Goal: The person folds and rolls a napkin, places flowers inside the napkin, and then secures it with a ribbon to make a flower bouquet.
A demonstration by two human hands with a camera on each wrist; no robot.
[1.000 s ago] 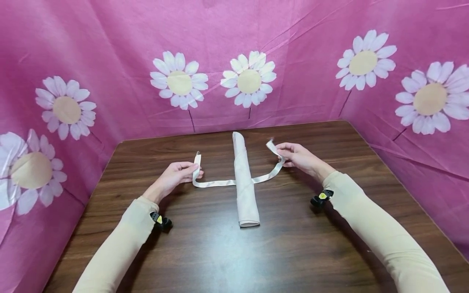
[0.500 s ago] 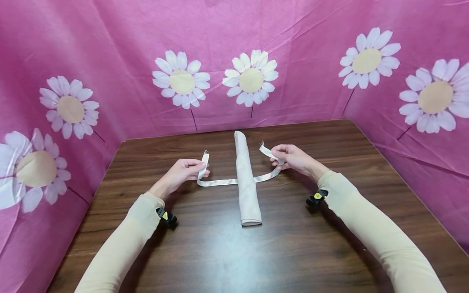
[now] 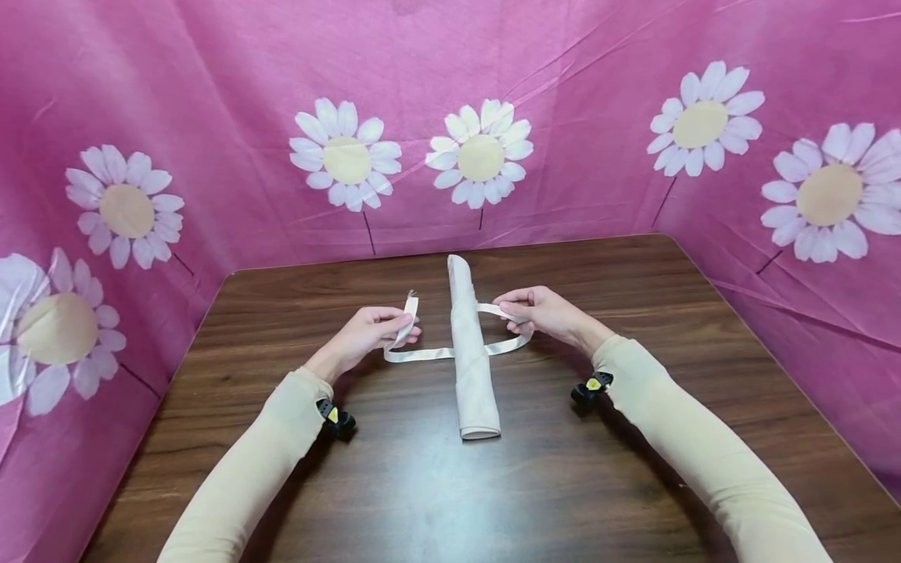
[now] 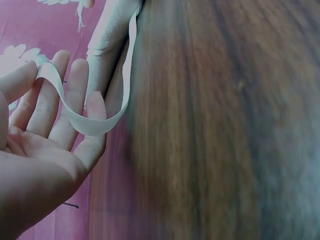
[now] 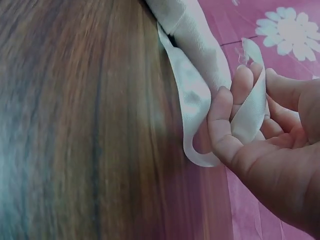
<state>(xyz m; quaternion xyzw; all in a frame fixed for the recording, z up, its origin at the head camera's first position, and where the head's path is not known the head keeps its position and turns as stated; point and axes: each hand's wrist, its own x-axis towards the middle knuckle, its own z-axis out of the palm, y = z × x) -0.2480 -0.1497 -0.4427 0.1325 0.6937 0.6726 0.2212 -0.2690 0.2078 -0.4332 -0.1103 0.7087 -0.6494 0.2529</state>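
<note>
A rolled white cloth (image 3: 470, 352) lies lengthwise on the brown table. Beneath it passes a white ribbon (image 3: 422, 355), coming out on both sides. My left hand (image 3: 369, 330) pinches one ribbon end between thumb and forefinger; its frayed tip points up. In the left wrist view the ribbon (image 4: 95, 125) sags in a loop across the other fingers. On the right side, my right hand (image 3: 545, 313) pinches the other end, whose tip reaches toward the roll. The right wrist view shows this ribbon (image 5: 250, 112) running between thumb and fingers, its loose threads at the tip.
The wood-grain table (image 3: 450, 500) has its back edge against a pink curtain (image 3: 415, 47) printed with white daisies. Similar pink cloth hangs at the left and right sides. A black strap device sits on each wrist.
Both hands have moved inward toward the roll, each carrying its ribbon end. The right ribbon tip has swung left, up to the roll. The roll has stayed in place.
</note>
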